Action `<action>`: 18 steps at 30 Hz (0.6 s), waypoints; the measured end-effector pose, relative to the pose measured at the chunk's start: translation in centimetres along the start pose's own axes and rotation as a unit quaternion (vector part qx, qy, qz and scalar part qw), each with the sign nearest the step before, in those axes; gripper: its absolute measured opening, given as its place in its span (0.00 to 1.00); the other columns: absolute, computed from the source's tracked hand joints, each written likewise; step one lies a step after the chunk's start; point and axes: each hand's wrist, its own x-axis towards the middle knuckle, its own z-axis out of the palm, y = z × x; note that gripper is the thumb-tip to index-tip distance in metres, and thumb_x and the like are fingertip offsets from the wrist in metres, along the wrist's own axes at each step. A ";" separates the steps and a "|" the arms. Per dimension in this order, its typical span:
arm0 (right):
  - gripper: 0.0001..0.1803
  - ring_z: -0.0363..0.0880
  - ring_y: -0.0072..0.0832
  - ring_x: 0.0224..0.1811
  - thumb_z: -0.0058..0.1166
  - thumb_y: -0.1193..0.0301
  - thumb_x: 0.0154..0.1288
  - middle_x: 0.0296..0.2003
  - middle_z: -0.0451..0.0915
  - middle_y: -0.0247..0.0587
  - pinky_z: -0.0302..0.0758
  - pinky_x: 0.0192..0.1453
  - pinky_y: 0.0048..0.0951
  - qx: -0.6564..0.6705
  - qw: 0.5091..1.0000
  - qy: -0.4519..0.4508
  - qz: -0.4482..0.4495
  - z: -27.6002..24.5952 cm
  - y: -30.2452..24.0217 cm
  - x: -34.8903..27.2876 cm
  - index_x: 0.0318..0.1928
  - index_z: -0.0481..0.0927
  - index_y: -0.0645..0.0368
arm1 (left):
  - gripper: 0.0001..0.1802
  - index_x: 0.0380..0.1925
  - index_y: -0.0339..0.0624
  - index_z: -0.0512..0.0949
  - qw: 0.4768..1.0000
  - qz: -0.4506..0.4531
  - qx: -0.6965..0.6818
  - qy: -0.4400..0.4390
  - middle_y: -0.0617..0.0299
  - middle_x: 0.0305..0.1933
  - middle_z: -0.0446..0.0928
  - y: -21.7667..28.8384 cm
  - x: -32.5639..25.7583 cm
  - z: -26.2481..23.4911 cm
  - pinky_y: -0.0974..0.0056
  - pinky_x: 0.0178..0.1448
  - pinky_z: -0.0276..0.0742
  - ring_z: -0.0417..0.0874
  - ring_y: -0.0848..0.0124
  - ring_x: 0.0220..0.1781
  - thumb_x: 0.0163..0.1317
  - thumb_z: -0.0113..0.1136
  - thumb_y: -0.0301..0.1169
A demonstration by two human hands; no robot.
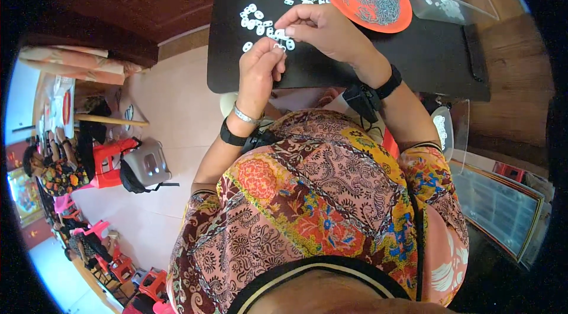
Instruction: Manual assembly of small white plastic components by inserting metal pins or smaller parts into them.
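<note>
My two hands meet over the near part of a dark table (236,68). My left hand (258,71) is closed, with a small white plastic piece (279,47) showing a curved end at its fingertips. My right hand (322,30) pinches another small white piece (281,34) between thumb and forefinger, right beside the left fingertips. Whether the two pieces touch cannot be told. Loose white oval pieces with holes (251,22) lie scattered just beyond my hands.
An orange plate (407,15) with many small grey metal pins sits beyond my right hand. Clear bins (473,9) with white pieces stand at the far right and far edge. A glass-fronted frame (503,207) leans at right. Other people and red stools (106,166) are at far left.
</note>
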 end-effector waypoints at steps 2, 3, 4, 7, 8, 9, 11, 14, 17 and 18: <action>0.10 0.75 0.15 0.38 0.53 0.73 0.63 0.35 0.80 0.31 0.72 0.43 0.18 -0.006 1.000 -0.003 0.002 0.0 0.2 0.0 0.43 0.79 0.64 | 0.09 0.23 0.41 0.72 1.000 -0.003 0.003 -0.001 0.69 0.18 0.69 0.0 0.0 0.1 0.76 0.23 0.59 0.65 0.83 0.19 0.62 0.48 0.30; 0.10 0.75 0.15 0.38 0.53 0.73 0.63 0.35 0.80 0.31 0.72 0.43 0.18 -0.006 1.000 -0.001 0.002 -0.1 0.3 0.0 0.43 0.79 0.64 | 0.09 0.23 0.40 0.72 1.000 -0.003 0.006 0.003 0.69 0.18 0.69 0.1 0.0 0.1 0.76 0.24 0.59 0.65 0.83 0.19 0.62 0.49 0.30; 0.10 0.75 0.15 0.38 0.53 0.74 0.63 0.36 0.80 0.31 0.72 0.44 0.18 -0.010 1.000 -0.003 0.004 0.0 0.3 0.0 0.43 0.79 0.64 | 0.09 0.23 0.40 0.72 1.000 -0.002 0.009 0.008 0.69 0.18 0.69 0.1 0.0 0.2 0.76 0.24 0.59 0.65 0.83 0.19 0.61 0.49 0.30; 0.10 0.76 0.16 0.38 0.53 0.74 0.63 0.36 0.80 0.32 0.72 0.44 0.19 -0.015 1.000 -0.002 0.005 0.0 0.4 0.0 0.43 0.79 0.65 | 0.09 0.23 0.40 0.72 1.000 -0.004 0.010 0.010 0.69 0.18 0.69 0.0 0.1 0.2 0.76 0.24 0.59 0.65 0.83 0.19 0.61 0.49 0.30; 0.10 0.76 0.16 0.39 0.53 0.74 0.63 0.36 0.80 0.32 0.72 0.45 0.19 -0.017 1.000 -0.001 0.004 0.0 0.5 -0.1 0.43 0.79 0.65 | 0.09 0.23 0.40 0.72 1.000 -0.005 0.010 0.010 0.69 0.18 0.69 0.0 0.1 0.2 0.76 0.24 0.59 0.65 0.83 0.19 0.61 0.49 0.30; 0.10 0.76 0.16 0.39 0.53 0.74 0.63 0.36 0.80 0.32 0.72 0.45 0.19 -0.016 1.000 0.000 0.004 0.0 0.6 -0.1 0.43 0.79 0.65 | 0.09 0.23 0.40 0.72 1.000 -0.006 0.009 0.008 0.69 0.18 0.69 0.0 0.1 0.2 0.76 0.24 0.59 0.65 0.83 0.19 0.61 0.49 0.30; 0.10 0.76 0.16 0.38 0.53 0.73 0.63 0.36 0.80 0.32 0.72 0.44 0.19 -0.016 1.000 0.003 0.007 0.1 0.7 -0.1 0.42 0.79 0.65 | 0.09 0.23 0.40 0.72 1.000 -0.008 0.007 0.006 0.69 0.18 0.70 -0.1 0.1 0.2 0.76 0.24 0.59 0.65 0.83 0.19 0.61 0.49 0.30; 0.10 0.76 0.16 0.37 0.53 0.73 0.63 0.36 0.80 0.33 0.72 0.44 0.19 -0.024 1.000 0.003 0.011 0.1 0.3 -0.3 0.42 0.79 0.65 | 0.09 0.23 0.40 0.72 1.000 -0.006 0.028 0.004 0.70 0.18 0.70 0.0 0.0 0.2 0.76 0.24 0.59 0.65 0.83 0.19 0.61 0.49 0.30; 0.10 0.76 0.15 0.37 0.52 0.73 0.63 0.35 0.80 0.32 0.72 0.43 0.19 -0.035 0.999 0.005 0.004 0.1 0.4 -0.5 0.42 0.79 0.65 | 0.10 0.23 0.40 0.73 0.999 0.000 0.037 0.005 0.70 0.18 0.69 -0.1 0.0 0.3 0.76 0.24 0.59 0.65 0.83 0.19 0.62 0.49 0.30; 0.10 0.76 0.15 0.37 0.52 0.73 0.63 0.35 0.80 0.32 0.72 0.43 0.19 -0.035 0.999 0.005 0.004 0.2 0.4 -0.5 0.42 0.79 0.65 | 0.10 0.23 0.39 0.73 0.999 0.007 0.042 0.008 0.70 0.18 0.70 -0.2 -0.1 0.3 0.76 0.24 0.59 0.65 0.83 0.19 0.62 0.49 0.30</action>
